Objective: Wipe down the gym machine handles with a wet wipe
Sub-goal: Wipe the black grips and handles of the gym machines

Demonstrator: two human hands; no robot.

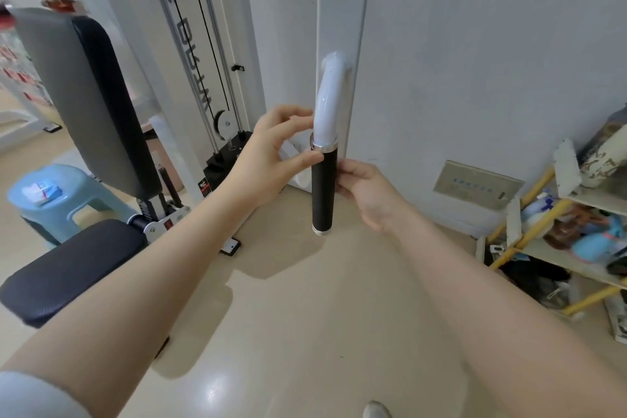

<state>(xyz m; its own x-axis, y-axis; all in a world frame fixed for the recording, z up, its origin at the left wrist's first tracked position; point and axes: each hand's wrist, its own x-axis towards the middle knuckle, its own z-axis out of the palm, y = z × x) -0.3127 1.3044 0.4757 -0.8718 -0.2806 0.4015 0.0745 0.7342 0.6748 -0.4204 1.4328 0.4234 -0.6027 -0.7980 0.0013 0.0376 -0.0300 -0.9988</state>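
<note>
The machine handle hangs upright in the centre: a black grip [324, 193] with chrome rings at both ends, under a curved white tube [330, 102]. My left hand [274, 153] is at the grip's top, its fingers spread, with fingertips on the white tube and thumb by the upper chrome ring. On the right side of the grip is my right hand [364, 187], fingers curled behind it and thumb against its edge. No wipe shows in either hand. A pack that may be wet wipes [40, 193] lies on a blue stool [64, 204] at the left.
The machine's padded backrest [84, 95] and black seat [68, 265] stand at the left, with the white cable tower [200, 44] behind. A yellow-framed shelf rack [549, 241] full of clutter stands at the right. A white wall is close behind the handle.
</note>
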